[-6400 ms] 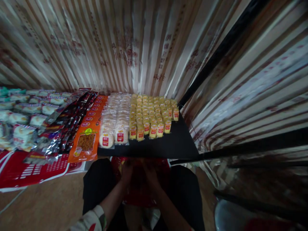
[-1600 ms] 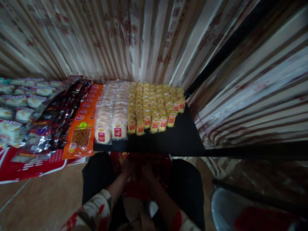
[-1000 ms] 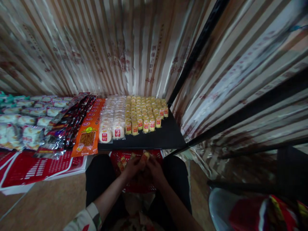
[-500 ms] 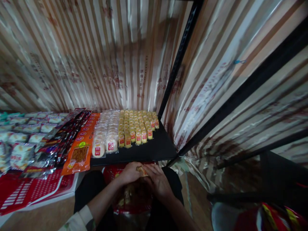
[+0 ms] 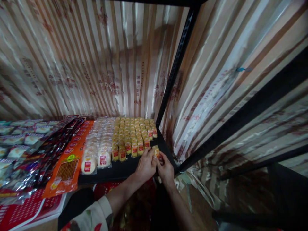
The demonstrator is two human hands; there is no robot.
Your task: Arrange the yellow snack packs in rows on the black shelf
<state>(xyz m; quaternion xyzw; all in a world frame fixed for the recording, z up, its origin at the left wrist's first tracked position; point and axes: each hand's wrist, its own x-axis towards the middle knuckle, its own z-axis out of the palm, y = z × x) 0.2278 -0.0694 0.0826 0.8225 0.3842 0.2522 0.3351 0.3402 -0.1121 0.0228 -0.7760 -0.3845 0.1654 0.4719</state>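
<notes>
My left hand (image 5: 145,165) and my right hand (image 5: 166,169) meet over the front right of the black shelf (image 5: 106,174). Between their fingertips is a small yellow wrapped snack (image 5: 156,151), pinched from both sides. Just behind and left of my hands stand tight rows of similar yellow wrapped snacks (image 5: 134,134) with red labels. Left of those lie rows of round white crackers (image 5: 104,158) in clear wrappers. The palms and lower fingers are partly hidden.
An orange snack bag (image 5: 66,166), dark shiny packets (image 5: 50,154) and white packets (image 5: 18,149) fill the left side. A red basket (image 5: 24,205) is at lower left. Black posts (image 5: 176,64) and a striped curtain (image 5: 115,64) bound the shelf.
Both hands have moved up and forward, from above the red basket at my lap to over the shelf, carrying the small snack. The view has shifted slightly.
</notes>
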